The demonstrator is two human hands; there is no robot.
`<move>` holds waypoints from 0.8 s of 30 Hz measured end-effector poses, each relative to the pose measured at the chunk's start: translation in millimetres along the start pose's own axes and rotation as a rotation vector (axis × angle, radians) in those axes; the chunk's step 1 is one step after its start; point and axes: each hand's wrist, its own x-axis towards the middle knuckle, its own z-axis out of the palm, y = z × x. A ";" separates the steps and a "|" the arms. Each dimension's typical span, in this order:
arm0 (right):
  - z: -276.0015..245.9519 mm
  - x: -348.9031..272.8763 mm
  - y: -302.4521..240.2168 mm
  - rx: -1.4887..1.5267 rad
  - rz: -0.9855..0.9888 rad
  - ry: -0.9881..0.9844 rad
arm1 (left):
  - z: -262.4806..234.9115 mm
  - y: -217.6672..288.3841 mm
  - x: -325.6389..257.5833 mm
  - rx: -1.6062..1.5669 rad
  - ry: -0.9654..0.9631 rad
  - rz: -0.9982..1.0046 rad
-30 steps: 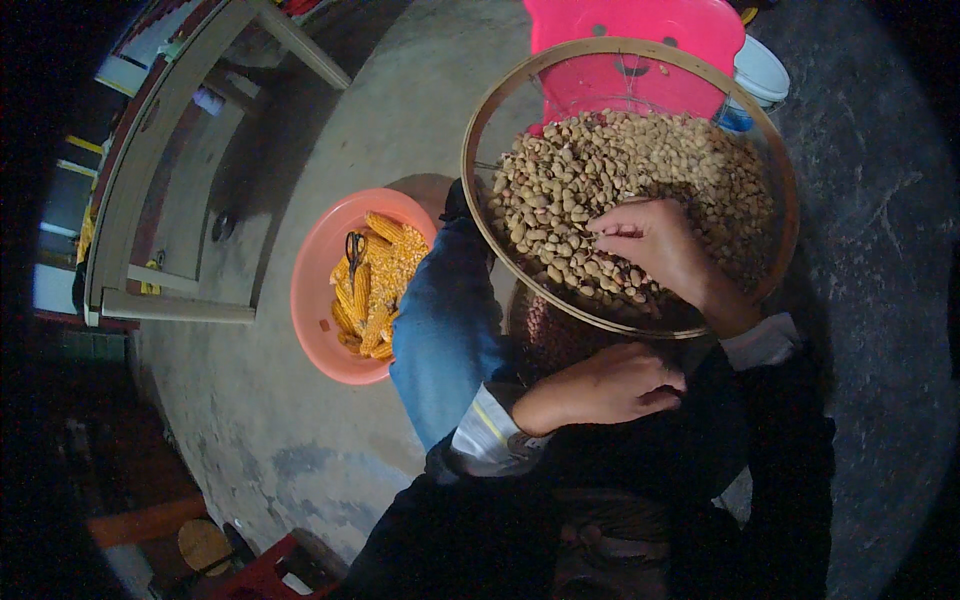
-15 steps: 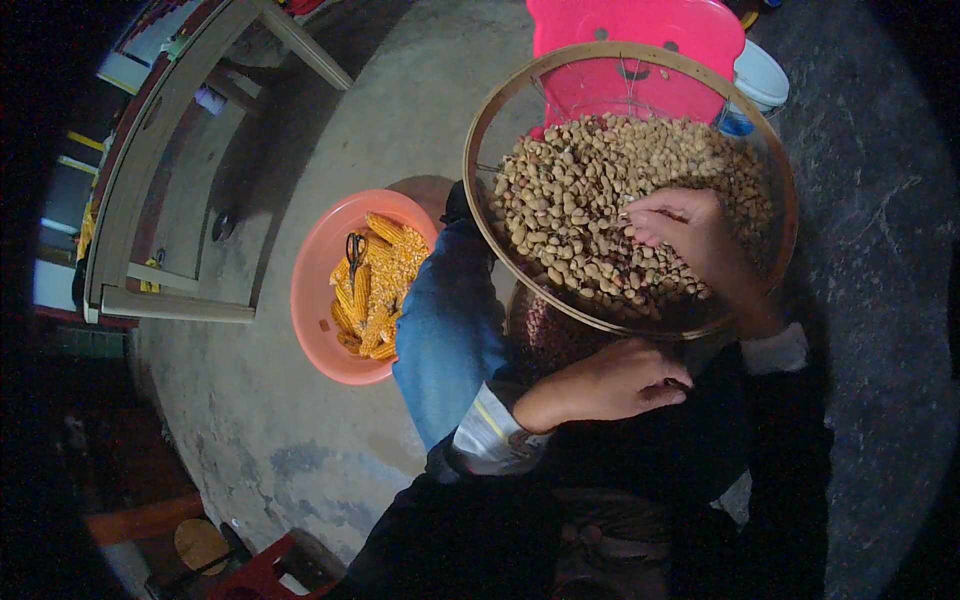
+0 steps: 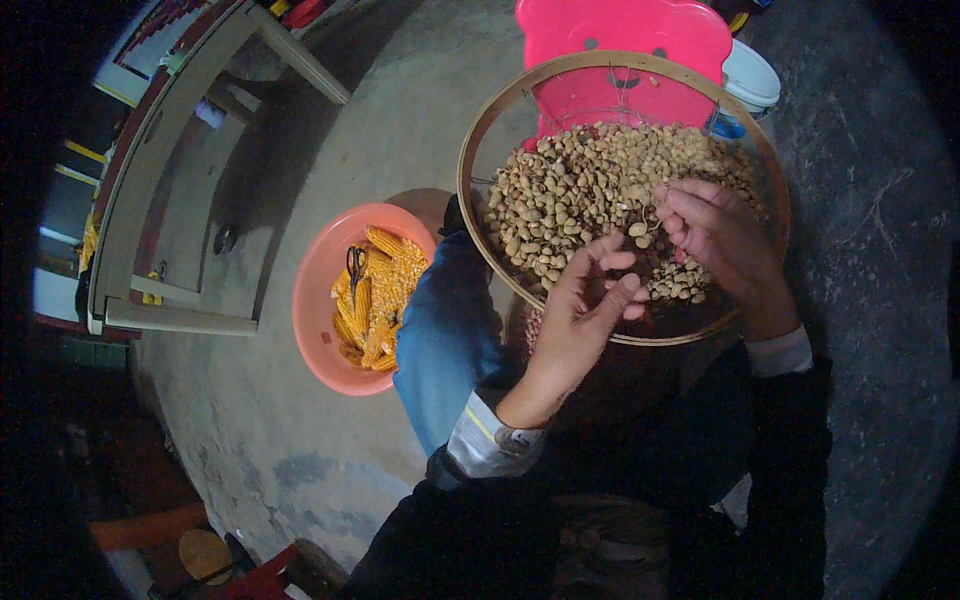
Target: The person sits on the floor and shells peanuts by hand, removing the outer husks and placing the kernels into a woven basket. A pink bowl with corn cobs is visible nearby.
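Unshelled peanuts fill much of a round wood-rimmed sieve with a wire bottom. Over its right part, my right hand is closed in a pinch on a thin dry stem. A pale peanut appears to dangle from that stem, just above the pile. My left hand reaches over the sieve's near rim, its fingers bent and apart, close below the dangling peanut. Nothing shows between the left fingers. Reddish shelled peanuts show partly beneath the near rim.
The sieve overlaps a pink plastic stool, with a white bucket beside it. Left of my knee, an orange basin holds corn cobs, loose kernels and black-handled scissors. A wooden table frame stands at far left.
My left hand has risen from near my lap to over the sieve, its fingers spreading. My right hand has lifted off the pile, slightly to the right, with the stemmed peanut.
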 end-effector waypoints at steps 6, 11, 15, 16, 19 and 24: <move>3.1 -4.4 15.6 0.120 -0.033 -0.071 | 2.4 7.2 1.4 -0.095 -0.002 0.032; 9.5 -6.9 11.9 0.113 0.048 -0.047 | 0.1 5.9 0.9 -0.040 0.035 0.088; 9.6 -8.6 12.1 0.119 0.069 -0.021 | 0.3 6.3 0.4 -0.008 0.063 0.084; 9.7 -9.0 12.2 0.130 0.069 -0.027 | 0.2 6.7 0.5 0.005 0.060 0.079; 12.8 -10.4 11.4 0.155 0.080 -0.046 | 1.3 6.9 1.3 0.011 0.066 0.095; 14.3 -12.2 15.6 0.207 0.108 -0.072 | 3.7 5.1 1.3 -0.027 0.086 0.105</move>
